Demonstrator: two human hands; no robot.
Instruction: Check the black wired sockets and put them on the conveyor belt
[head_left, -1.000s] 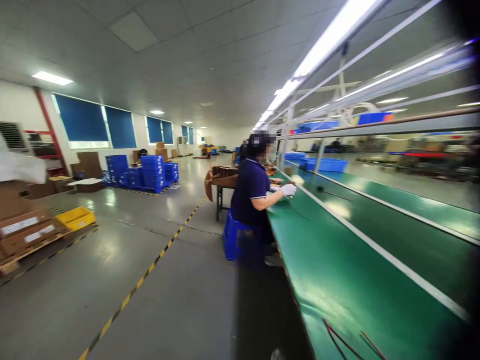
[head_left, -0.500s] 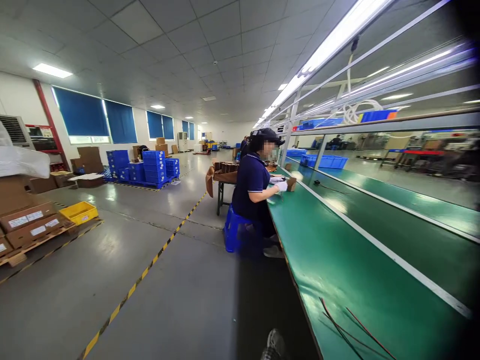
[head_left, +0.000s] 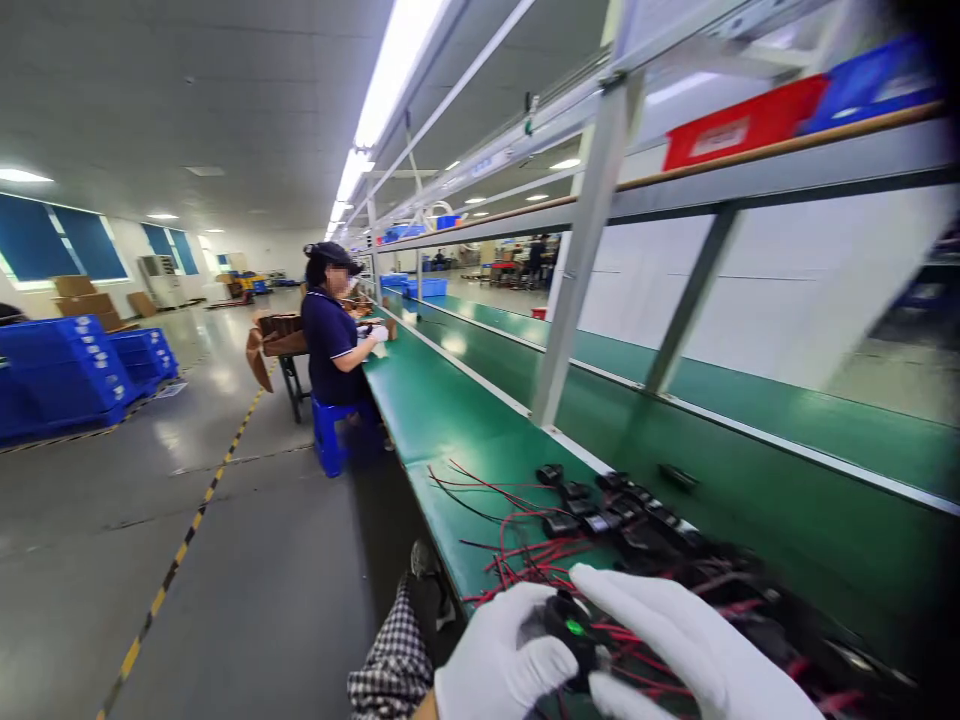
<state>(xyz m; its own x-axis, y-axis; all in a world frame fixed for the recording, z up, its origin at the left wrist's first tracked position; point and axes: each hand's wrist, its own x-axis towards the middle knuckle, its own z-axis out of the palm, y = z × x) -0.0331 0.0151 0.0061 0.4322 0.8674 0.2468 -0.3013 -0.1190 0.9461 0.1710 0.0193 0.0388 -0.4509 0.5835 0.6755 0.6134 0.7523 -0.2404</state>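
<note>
My gloved left hand (head_left: 499,655) is closed on a small round black part with a green spot (head_left: 570,632), low in the head view. Just to its right is my gloved right hand (head_left: 694,640), its fingers stretched out and its thumb apart, close to that part; whether it touches the part I cannot tell. Under and beyond both hands lie many black parts (head_left: 562,525) with red and black wires (head_left: 517,565), heaped on the green bench (head_left: 412,400). The heap's near right side is blurred.
Farther along the bench a co-worker (head_left: 330,330) in dark blue sits on a blue stool (head_left: 328,435). Upright metal posts (head_left: 581,250) rise from the bench, carrying a shelf with a red bin (head_left: 742,125). Blue crates (head_left: 60,370) stand on the floor at left.
My view has swung right. Both gloved hands, the black part and the heap of wired parts have come into sight, while the co-worker now appears farther left.
</note>
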